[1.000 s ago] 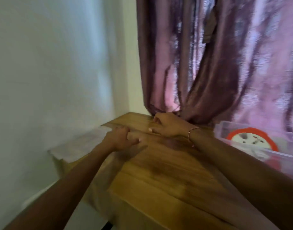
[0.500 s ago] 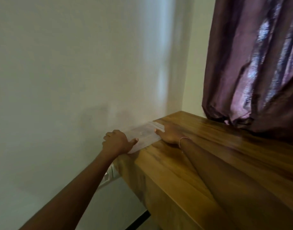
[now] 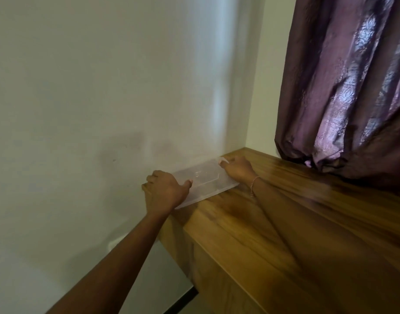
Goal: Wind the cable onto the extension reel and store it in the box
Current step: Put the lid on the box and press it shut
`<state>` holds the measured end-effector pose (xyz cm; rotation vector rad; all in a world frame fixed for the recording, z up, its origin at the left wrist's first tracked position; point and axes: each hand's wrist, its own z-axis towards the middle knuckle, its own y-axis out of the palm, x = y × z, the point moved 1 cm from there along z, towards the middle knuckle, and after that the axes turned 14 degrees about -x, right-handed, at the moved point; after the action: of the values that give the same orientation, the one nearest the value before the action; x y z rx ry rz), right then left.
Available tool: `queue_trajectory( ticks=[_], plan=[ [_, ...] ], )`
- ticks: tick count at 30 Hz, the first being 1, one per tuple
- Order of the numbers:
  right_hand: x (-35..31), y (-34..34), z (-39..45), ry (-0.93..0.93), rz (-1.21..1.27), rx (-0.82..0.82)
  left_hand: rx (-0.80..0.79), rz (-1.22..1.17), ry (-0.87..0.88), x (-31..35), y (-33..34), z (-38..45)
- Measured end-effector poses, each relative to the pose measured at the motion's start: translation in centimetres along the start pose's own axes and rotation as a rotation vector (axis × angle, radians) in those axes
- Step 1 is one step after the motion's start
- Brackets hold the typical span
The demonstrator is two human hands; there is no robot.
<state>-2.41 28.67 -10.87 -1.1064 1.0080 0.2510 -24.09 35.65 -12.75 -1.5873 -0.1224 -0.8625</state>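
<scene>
The left hand (image 3: 166, 191) grips the near end of the clear plastic lid (image 3: 204, 181), the right hand (image 3: 236, 168) its far end; its long axis runs along the wall on the wooden surface (image 3: 296, 223). Box and reel are out of view.

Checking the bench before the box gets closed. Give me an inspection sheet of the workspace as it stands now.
Surface: wooden table set against the wall, grain blurred.
Job's things: clear plastic lid lying flat at the table's wall-side edge; box and reel not in view.
Clutter: nothing seen.
Hands: left hand grips the lid's near end, thumb on top; right hand holds its far end, bracelet on the wrist.
Cables: nothing seen.
Surroundings: pale wall on the left, purple curtain bunched onto the table at the back, white fitting on the wall below the table, partly hidden by the left arm.
</scene>
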Motion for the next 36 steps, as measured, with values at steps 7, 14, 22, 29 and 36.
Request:
queue_trajectory(
  ticks=[7,14,22,29,36],
  plan=[
    [1.9,-8.8,-4.9,0.142,0.421,0.267,0.104,-0.552,0.185,7.0,1.0,-1.3],
    [3.9,-19.7,-14.8,0.106,0.590,0.401,-0.131,-0.971,0.219,17.7,4.9,-4.5],
    [4.4,-28.6,-26.9,-0.023,0.889,0.444,-0.398,-1.393,0.342,29.1,4.5,-8.0],
    [7.4,-32.9,-34.2,-0.197,1.028,0.669,-0.984,-1.554,0.429,34.8,6.0,-12.9],
    [9.9,-35.3,-40.6,0.071,0.688,0.828,-1.364,-1.138,0.484,37.4,9.6,-16.9]
  ],
)
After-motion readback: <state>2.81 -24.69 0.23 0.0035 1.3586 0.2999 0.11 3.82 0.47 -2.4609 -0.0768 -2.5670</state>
